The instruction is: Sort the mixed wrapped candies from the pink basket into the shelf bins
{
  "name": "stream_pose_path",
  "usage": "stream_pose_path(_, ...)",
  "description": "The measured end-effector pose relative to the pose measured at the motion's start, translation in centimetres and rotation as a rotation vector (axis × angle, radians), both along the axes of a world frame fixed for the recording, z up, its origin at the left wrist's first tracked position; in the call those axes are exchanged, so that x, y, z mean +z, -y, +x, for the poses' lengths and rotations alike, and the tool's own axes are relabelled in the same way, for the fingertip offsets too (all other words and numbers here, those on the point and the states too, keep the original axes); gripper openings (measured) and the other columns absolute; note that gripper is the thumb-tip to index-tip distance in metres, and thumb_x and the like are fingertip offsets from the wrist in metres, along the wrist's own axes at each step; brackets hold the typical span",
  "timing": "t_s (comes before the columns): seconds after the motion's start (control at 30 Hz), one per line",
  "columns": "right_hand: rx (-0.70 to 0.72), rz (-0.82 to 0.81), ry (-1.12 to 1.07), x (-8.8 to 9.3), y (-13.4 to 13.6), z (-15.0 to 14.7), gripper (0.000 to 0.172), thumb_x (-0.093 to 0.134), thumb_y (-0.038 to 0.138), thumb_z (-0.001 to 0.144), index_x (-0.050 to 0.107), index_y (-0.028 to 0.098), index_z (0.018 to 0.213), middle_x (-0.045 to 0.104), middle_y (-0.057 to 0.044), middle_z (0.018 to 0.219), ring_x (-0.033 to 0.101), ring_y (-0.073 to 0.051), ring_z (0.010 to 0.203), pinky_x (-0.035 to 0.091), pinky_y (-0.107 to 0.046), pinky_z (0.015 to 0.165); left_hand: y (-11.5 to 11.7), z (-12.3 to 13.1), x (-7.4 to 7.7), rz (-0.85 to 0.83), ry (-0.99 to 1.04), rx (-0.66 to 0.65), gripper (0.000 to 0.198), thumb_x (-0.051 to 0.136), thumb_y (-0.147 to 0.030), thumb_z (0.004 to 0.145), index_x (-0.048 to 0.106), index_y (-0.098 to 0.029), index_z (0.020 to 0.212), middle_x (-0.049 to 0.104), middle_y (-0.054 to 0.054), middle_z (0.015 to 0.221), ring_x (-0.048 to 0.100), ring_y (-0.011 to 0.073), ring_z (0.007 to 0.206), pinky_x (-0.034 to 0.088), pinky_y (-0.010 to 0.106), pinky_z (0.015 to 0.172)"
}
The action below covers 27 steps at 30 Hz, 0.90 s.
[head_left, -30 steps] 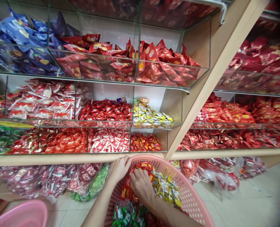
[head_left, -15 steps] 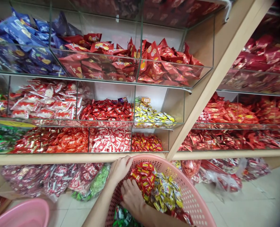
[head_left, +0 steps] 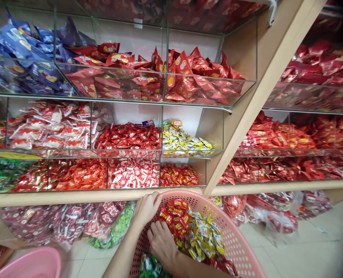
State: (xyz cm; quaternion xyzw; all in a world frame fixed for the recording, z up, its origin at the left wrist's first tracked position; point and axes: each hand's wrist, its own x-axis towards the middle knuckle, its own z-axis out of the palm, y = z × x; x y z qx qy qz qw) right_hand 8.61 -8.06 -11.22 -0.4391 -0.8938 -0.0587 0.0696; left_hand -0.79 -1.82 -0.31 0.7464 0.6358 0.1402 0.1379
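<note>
A pink perforated plastic basket sits tilted in front of me, below the shelves. My left hand curls over its far left rim and grips it. Inside lie red wrapped candies, yellow-and-white candies and some green ones. My right hand rests palm down inside the basket, fingers pressed into the red candies at their left edge. What the fingers hold, if anything, is hidden under the pile.
Glass-fronted bins of wrapped sweets fill the wooden shelving: red ones just above the basket, yellow ones higher. Bagged candy lies under the shelf. Another pink basket sits at lower left. Tiled floor lies to the right.
My right hand slid down and left from the top of the red candies to their lower left edge, uncovering the pile. My left hand stayed on the rim.
</note>
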Motion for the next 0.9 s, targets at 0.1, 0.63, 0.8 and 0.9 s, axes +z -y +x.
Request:
stream_pose_path(0.1,0.031,0.04,-0.043,0.1,0.0,0.4,0.007,0.054,0.018,0.082,0.059,0.015,0.085,0.059,-0.007,0.084,0.049,-0.022,0.082,0.04,-0.039,0.078,0.0,0.0,-0.1,0.019,0.003,-0.012,0.043,0.024,-0.05,0.093,0.061,-0.027,0.096,0.069,0.005,0.086,0.064,0.0206,0.086,0.037,0.025,0.069)
stream_pose_path(0.63,0.13,0.005,-0.185,4.4,1.3,3.8,0.003,0.053,0.022,0.087,0.053,0.021,0.084,0.06,0.002,0.08,0.051,-0.016,0.08,0.036,-0.031,0.078,0.1,0.0,0.2,0.001,0.031,-0.017,0.043,0.025,-0.049,0.093,0.061,-0.026,0.095,0.069,0.004,0.088,0.064,0.0191,0.087,0.037,0.023,0.068)
stream_pose_path(0.8,0.124,0.014,-0.24,7.5,0.9,7.3,0.008,0.045,0.02,0.091,0.052,0.022,0.088,0.058,0.002,0.084,0.047,-0.015,0.08,0.031,-0.029,0.076,0.0,0.0,-0.1,0.017,0.026,-0.028,0.042,0.025,-0.049,0.093,0.06,-0.026,0.093,0.069,0.004,0.086,0.064,0.0194,0.085,0.037,0.024,0.069)
stream_pose_path(0.9,0.082,0.05,-0.211,8.1,-0.3,8.4,0.008,0.045,0.018,0.091,0.052,0.021,0.088,0.056,0.001,0.084,0.045,-0.016,0.08,0.029,-0.03,0.075,0.0,0.0,-0.3,0.03,0.022,-0.03,0.042,0.025,-0.048,0.093,0.06,-0.026,0.093,0.069,0.004,0.085,0.064,0.0199,0.084,0.036,0.024,0.067)
